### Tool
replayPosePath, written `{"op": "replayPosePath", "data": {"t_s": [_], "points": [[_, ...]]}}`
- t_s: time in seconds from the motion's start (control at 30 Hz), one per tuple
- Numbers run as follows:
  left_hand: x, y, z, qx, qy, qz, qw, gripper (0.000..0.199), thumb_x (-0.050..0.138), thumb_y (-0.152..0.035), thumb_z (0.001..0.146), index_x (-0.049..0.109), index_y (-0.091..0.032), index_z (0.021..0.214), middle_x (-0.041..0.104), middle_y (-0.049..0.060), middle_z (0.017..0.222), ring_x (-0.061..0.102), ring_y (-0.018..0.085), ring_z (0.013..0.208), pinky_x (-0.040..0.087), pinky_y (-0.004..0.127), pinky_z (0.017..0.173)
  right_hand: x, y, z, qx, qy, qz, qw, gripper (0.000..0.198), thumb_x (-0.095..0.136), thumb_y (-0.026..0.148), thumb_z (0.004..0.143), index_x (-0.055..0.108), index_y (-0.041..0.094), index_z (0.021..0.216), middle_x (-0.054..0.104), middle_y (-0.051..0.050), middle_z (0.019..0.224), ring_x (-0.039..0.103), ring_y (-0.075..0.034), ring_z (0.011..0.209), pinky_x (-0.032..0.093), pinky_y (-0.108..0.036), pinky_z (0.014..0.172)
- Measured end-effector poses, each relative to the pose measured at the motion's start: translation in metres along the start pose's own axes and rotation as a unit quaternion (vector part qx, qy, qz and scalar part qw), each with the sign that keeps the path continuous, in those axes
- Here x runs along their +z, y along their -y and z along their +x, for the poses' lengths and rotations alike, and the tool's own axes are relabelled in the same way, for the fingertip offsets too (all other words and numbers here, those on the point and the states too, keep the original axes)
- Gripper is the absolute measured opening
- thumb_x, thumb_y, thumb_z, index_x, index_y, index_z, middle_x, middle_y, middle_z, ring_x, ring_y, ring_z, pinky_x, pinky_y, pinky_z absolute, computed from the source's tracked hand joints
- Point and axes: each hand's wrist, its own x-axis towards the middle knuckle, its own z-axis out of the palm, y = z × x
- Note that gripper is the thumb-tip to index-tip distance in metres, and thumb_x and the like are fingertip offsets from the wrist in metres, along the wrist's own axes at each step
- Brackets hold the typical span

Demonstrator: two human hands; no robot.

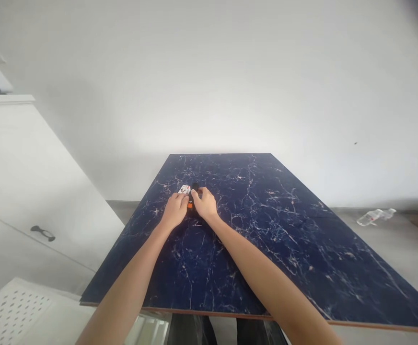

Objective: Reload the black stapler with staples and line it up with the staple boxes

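My left hand (175,211) is closed over a small white box (184,189) with dark and red print, which shows beyond its fingers. An orange patch (189,205) is visible between my hands, and I cannot tell which thing it belongs to. My right hand (205,204) has its thumb and fingers closed around a small black object (195,186). Its rounded dark end sticks out past the fingers, and its kind cannot be made out. Both hands are close together, low over the blue marbled tabletop (259,230).
On the left stands a white cabinet (22,167) with a dark handle (42,233). A white perforated container (22,306) is at the lower left. Clear plastic bottles (376,216) lie on the floor at right. A pale wall (223,81) rises behind the table.
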Motion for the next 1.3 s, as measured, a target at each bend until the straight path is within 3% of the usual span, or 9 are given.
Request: {"op": "replayPosePath", "data": {"t_s": [0.33,0.67,0.97,1.17,1.3], "points": [[-0.003,-0.006,0.0,-0.018,0.01,0.024,0.999,0.039,0.036,-0.035,0.101,0.07,-0.018,0.108,0.062,0.014,0.116,0.061,0.029,0.113,0.047,0.046,0.103,0.004,-0.002,-0.001,-0.009,-0.032,0.025,0.999,0.035,0.05,0.048,0.096,0.065,0.019,0.109,0.069,-0.011,0.109,0.066,-0.025,0.104,0.048,-0.037,0.094],[-0.005,0.0,-0.001,0.052,0.044,0.046,0.997,0.049,0.065,-0.046,0.087,0.064,-0.023,0.13,0.053,0.014,0.139,0.054,0.033,0.127,0.045,0.047,0.11,0.001,-0.004,0.001,0.002,-0.007,0.034,0.999,0.035,0.047,0.046,0.099,0.064,0.019,0.113,0.069,-0.011,0.115,0.065,-0.024,0.109,0.047,-0.037,0.097],[-0.002,-0.01,0.0,0.065,-0.006,0.083,0.994,0.036,0.064,-0.041,0.085,0.071,-0.018,0.113,0.06,0.015,0.13,0.055,0.033,0.124,0.043,0.048,0.11,0.001,-0.005,0.002,0.003,-0.006,0.039,0.999,0.034,0.046,0.045,0.099,0.063,0.019,0.112,0.069,-0.012,0.115,0.064,-0.027,0.109,0.047,-0.041,0.099],[-0.003,-0.014,0.0,0.077,0.001,0.093,0.993,0.031,0.062,-0.041,0.087,0.071,-0.018,0.105,0.066,0.013,0.12,0.058,0.033,0.118,0.044,0.048,0.106,0.002,-0.006,0.004,0.001,-0.009,0.04,0.999,0.034,0.046,0.046,0.098,0.063,0.019,0.111,0.068,-0.013,0.115,0.064,-0.028,0.108,0.048,-0.042,0.098],[-0.005,-0.012,0.002,0.076,0.017,0.078,0.994,0.037,0.066,-0.045,0.084,0.07,-0.018,0.11,0.065,0.014,0.124,0.057,0.034,0.12,0.044,0.048,0.106,0.002,-0.006,0.005,0.003,-0.011,0.044,0.999,0.033,0.047,0.045,0.098,0.063,0.019,0.11,0.068,-0.012,0.114,0.064,-0.028,0.108,0.048,-0.042,0.098]]}}
